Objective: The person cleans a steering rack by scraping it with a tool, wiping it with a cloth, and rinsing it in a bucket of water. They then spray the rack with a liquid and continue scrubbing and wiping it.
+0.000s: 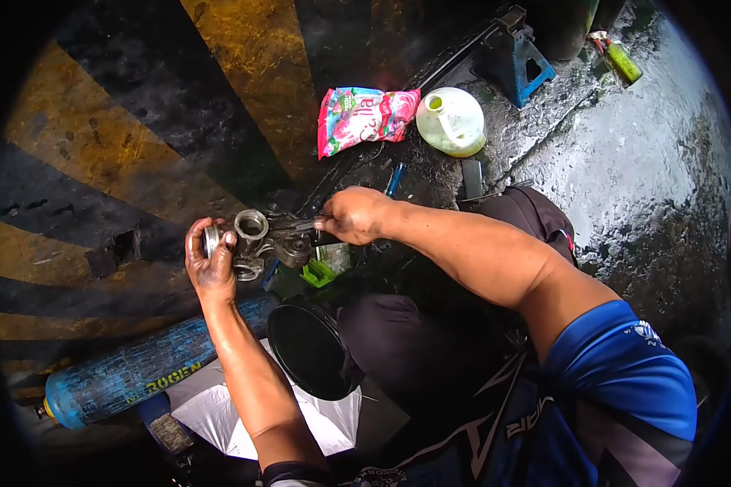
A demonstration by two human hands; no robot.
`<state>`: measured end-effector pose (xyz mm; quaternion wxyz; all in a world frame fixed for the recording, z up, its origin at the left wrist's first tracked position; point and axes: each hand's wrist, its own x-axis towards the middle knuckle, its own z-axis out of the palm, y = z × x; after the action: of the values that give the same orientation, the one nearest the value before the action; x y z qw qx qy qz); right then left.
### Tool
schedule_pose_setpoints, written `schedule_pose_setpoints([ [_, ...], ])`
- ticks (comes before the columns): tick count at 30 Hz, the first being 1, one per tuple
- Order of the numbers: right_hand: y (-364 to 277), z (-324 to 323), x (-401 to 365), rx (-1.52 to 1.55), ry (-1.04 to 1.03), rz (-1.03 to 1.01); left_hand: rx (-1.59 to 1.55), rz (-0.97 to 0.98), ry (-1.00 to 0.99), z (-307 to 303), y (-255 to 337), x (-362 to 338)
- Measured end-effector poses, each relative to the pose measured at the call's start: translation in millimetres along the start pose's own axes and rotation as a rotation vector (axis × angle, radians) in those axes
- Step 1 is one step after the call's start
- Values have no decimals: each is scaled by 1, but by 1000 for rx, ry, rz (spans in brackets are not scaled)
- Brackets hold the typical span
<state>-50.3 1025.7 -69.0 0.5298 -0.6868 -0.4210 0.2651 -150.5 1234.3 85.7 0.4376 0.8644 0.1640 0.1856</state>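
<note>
My left hand (209,261) holds a small round metal bearing (212,240) between thumb and fingers, right beside a grey metal part with ring-shaped ends (261,240). My right hand (354,215) is closed around a dark tool (300,225) whose tip rests against that metal part. Both hands are greasy. The part sits low over the dark floor in front of my knees.
A blue nitrogen cylinder (134,372) lies at lower left beside a white sheet (219,414). A black round tub (310,349) stands by my knee. Further back lie a pink packet (364,115), a pale jug (451,122) and a blue stand (518,55). The floor is wet and oily.
</note>
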Motion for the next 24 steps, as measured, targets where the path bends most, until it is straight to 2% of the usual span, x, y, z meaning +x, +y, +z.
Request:
schedule_pose_setpoints([
  [2,-28,-5,15,-4,-4,-77,-6,60,-44,1,-1,2],
  [5,-6,3,0,-34,-35,-72,-34,127,-75,-4,-7,3],
  [6,-2,5,-5,85,-44,-60,-30,139,-119,-7,-6,1],
  [7,3,7,-2,81,-51,-65,-22,146,-161,-10,-5,-2],
  [9,-12,-9,1,-16,-75,-41,19,139,-163,-16,-10,1],
  [11,-25,-12,16,184,53,-45,-75,193,-225,-17,-14,0],
  [13,-25,-1,15,163,-27,-23,-49,220,-210,-15,-14,-3],
  [15,5,8,4,74,-36,24,-26,180,-207,-21,-14,-5],
  [17,15,18,4,166,79,-99,-38,216,-165,-18,-11,-10],
  [19,-26,6,16,199,-12,-40,-54,219,-174,-13,-10,-10],
  [20,-27,12,25,278,-28,19,-15,242,-193,-11,-6,-10],
  [21,-9,20,28,277,-29,-46,-4,229,-190,-12,-5,-10],
  [23,15,27,19,221,34,-38,-21,233,-201,-16,-9,-12],
  [24,7,9,15,145,-35,-43,-6,200,-181,-15,-5,-16],
])
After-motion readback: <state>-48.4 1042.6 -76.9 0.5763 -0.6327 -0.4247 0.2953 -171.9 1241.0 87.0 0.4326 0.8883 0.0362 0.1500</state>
